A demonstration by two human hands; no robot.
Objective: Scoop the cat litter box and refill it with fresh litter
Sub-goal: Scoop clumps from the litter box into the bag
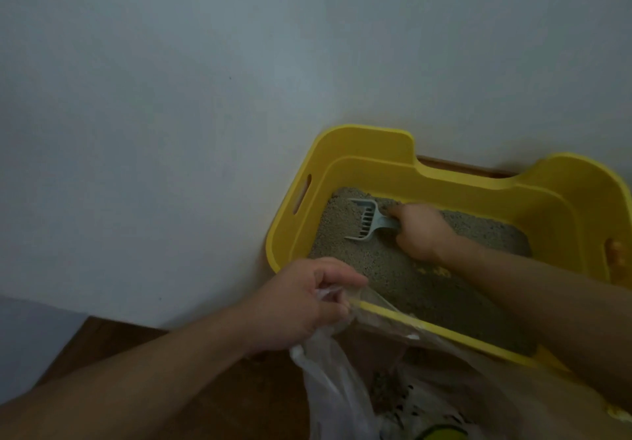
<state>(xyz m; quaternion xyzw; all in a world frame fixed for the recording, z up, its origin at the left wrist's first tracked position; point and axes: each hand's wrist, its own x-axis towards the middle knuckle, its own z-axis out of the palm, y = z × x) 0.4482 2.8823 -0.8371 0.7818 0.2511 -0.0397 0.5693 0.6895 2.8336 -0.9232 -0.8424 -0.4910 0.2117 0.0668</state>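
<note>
Scoop lies on litter in box, against wall.

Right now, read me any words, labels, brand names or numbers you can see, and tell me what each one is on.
No text can be read.
Yellow litter box: plain, no label showing.
Scoop: no marking visible.
Clear plastic bag: dark specks near the bottom edge, too blurred to tell if they are print.

A yellow litter box is seen at right of centre, filled with grey litter. A pale slotted scoop is laid tilted on the litter, upper left.
</note>
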